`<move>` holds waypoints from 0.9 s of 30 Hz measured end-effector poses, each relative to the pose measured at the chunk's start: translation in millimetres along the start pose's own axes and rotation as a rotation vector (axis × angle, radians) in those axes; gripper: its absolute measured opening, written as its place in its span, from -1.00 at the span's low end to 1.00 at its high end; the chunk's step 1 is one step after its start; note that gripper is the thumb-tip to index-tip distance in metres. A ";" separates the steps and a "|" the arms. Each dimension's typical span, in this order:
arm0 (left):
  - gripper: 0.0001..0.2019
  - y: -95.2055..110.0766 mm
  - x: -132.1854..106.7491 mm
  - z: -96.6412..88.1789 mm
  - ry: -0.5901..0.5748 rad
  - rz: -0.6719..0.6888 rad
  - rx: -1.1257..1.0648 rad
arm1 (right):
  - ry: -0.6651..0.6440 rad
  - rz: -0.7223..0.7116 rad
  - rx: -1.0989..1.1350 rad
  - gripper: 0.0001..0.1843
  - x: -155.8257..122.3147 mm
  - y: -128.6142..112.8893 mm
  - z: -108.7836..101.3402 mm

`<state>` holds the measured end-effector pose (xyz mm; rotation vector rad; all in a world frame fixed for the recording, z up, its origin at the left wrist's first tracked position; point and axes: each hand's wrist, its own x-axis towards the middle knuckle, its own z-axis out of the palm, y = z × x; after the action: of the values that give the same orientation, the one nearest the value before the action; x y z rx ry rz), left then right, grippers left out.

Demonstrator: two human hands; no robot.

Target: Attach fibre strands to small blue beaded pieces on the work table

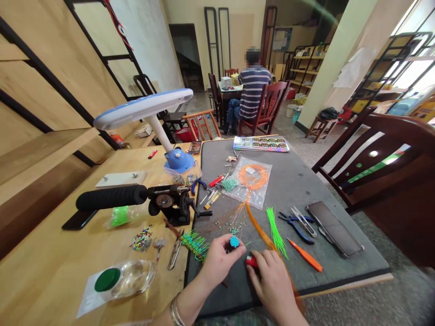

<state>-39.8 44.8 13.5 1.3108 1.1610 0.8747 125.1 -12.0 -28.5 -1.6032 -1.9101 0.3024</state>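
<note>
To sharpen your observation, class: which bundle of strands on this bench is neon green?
The neon green bundle, lying on the grey mat beside the orange strands; the teal strands sit at the wooden table's edge.

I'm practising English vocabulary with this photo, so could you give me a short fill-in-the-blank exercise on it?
Metal bangles circle the ____ wrist. The right hand pinches a small ____ object. The other hand holds a small ____ beaded piece. The seated person wears a ____ shirt.

Missing words: left; red; turquoise; striped.
</note>
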 end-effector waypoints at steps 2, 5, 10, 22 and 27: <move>-0.82 0.9 -0.9 1.5 -0.004 -0.062 -0.087 | 0.029 -0.014 0.106 -0.76 0.9 -3.0 -1.0; -0.76 4.0 -2.3 5.8 -0.015 -0.197 -0.234 | 0.061 0.126 0.440 -0.79 10.0 -8.4 -2.5; -0.67 5.5 -2.9 10.5 -0.046 -0.345 -0.411 | -0.022 0.557 1.101 -0.66 25.7 -15.7 8.9; -0.74 1.7 -2.9 7.6 -0.073 -0.396 -0.535 | -0.012 0.671 1.328 -0.64 38.8 -22.4 1.2; -0.82 0.4 -3.6 8.0 -0.160 -0.377 -0.470 | -0.155 0.673 1.205 -0.56 41.6 -20.1 6.1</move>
<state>-33.0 39.4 13.5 0.7335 0.9596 0.6934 102.4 24.0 -9.6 -1.2414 -0.7924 1.5284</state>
